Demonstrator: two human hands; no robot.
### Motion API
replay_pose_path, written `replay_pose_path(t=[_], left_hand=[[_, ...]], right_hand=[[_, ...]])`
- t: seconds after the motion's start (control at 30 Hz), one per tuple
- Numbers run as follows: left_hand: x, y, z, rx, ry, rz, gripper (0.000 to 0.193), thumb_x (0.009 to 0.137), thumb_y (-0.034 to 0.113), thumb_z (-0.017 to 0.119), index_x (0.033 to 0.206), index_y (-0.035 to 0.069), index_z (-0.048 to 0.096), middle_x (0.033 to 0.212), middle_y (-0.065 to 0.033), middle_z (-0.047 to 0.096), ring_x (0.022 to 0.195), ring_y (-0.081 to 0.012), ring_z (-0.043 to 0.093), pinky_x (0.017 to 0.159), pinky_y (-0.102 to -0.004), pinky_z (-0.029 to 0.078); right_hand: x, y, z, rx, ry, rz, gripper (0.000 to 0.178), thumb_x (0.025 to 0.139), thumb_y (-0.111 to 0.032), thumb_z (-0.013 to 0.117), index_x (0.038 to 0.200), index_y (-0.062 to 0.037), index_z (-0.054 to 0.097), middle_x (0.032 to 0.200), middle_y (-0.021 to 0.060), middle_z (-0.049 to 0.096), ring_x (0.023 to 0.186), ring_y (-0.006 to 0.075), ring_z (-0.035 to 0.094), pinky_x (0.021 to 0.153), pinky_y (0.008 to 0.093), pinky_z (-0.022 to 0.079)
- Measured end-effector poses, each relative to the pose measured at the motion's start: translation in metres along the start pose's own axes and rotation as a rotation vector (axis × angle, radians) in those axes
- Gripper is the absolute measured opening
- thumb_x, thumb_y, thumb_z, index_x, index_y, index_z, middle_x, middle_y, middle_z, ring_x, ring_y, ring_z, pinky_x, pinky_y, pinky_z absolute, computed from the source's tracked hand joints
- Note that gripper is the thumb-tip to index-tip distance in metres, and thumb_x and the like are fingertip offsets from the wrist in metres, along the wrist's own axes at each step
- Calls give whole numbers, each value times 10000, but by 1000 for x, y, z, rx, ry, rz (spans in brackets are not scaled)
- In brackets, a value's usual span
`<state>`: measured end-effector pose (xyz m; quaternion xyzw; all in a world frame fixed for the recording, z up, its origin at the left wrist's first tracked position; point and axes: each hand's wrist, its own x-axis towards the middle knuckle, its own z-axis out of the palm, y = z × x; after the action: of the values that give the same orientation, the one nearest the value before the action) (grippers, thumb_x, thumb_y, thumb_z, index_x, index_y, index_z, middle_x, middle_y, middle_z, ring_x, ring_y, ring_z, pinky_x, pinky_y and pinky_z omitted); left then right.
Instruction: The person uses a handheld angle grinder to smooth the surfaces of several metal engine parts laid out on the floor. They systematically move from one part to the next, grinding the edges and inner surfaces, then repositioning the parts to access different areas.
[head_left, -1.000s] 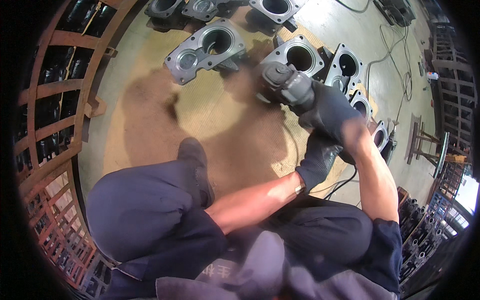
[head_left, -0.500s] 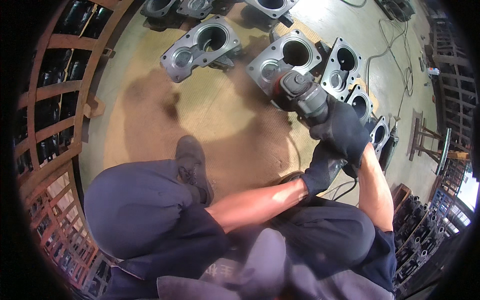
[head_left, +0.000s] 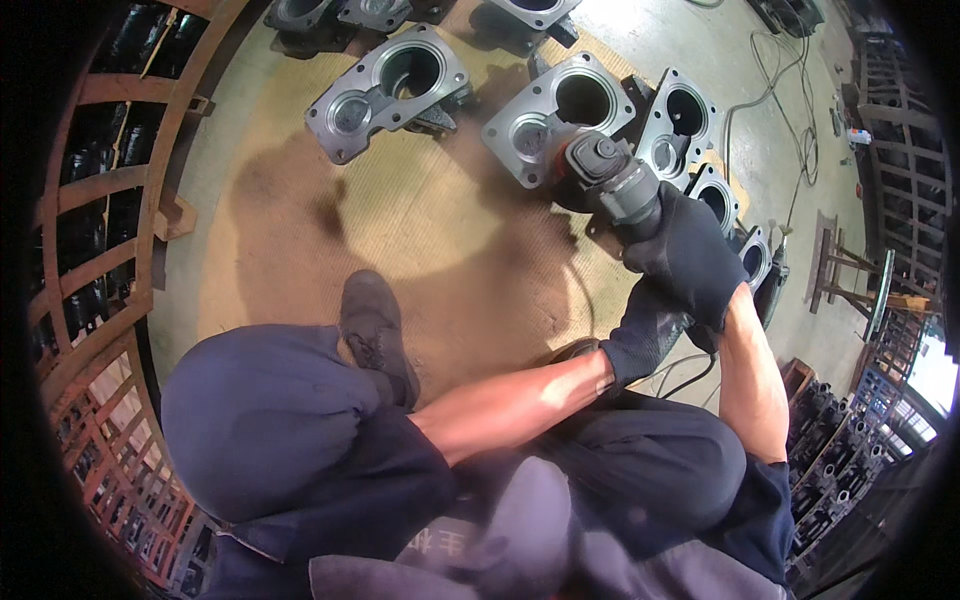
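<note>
An angle grinder (head_left: 628, 192) with a dark body and orange-red around its head is held in both gloved hands. My right hand (head_left: 692, 250), in a black glove, wraps around the grinder's body behind the head. Lower down, my left hand (head_left: 650, 325) closes around the rear part, its fingers partly hidden under the right hand and wrist. The grinder head is over the lower right edge of a grey metal casting (head_left: 546, 112) with a large round bore and a smaller round recess. Whether the disc touches the metal is hidden.
Another casting (head_left: 372, 92) stands to the left on the tan mat (head_left: 450, 220). More castings (head_left: 688, 150) line the right, with several at the far edge. Wooden crates (head_left: 125, 180) rise at left. Cables (head_left: 805, 140) trail over the floor; my shoe (head_left: 372, 320) rests on the mat.
The castings and the mat have shifted slightly left and up in view. The grinder head has moved a little right relative to the casting, off its recess. Both hands keep their grip.
</note>
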<state>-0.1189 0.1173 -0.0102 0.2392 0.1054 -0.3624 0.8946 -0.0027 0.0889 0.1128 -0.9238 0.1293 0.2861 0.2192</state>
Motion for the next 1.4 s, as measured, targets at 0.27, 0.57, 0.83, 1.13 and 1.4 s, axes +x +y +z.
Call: replay_pose_path(t=[0.27,0.57,0.83,1.13,1.4], left_hand=[[-1,-4,-6,-144,52,-24,451,1022,34,606,1455,-10,489,1353,-122,640,1277,-200,615,1067,-352,527],[20,-52,-34,77,-15,86,454,1106,149,520,1537,56,410,1406,-82,557,1340,-168,532,1110,-321,460],[2,-6,-13,103,14,-1,445,1092,117,538,1515,37,427,1407,-99,565,1346,-179,541,1113,-336,469],[3,5,-16,86,-111,-32,460,1105,88,465,1552,24,375,1469,-107,534,1405,-194,501,1167,-351,439],[14,-24,-49,-117,-231,177,471,1117,116,445,1575,63,349,1482,-111,500,1398,-194,484,1168,-330,423]], right_hand=[[8,-3,5,0,-45,-13,626,644,-150,794,1235,22,677,1005,183,767,915,287,727,905,380,552],[11,-8,15,82,-58,-109,595,660,-179,797,1208,17,680,998,199,767,942,315,742,907,392,553],[5,-17,4,-53,-38,-39,563,702,-215,820,1203,7,689,1004,198,763,938,307,744,909,390,551],[5,-16,-1,-73,4,-43,515,715,-203,813,1180,-11,702,972,176,765,892,308,742,870,394,559],[8,-25,13,-23,-22,-125,532,720,-195,834,1190,-2,675,950,174,760,866,294,732,851,397,558]])
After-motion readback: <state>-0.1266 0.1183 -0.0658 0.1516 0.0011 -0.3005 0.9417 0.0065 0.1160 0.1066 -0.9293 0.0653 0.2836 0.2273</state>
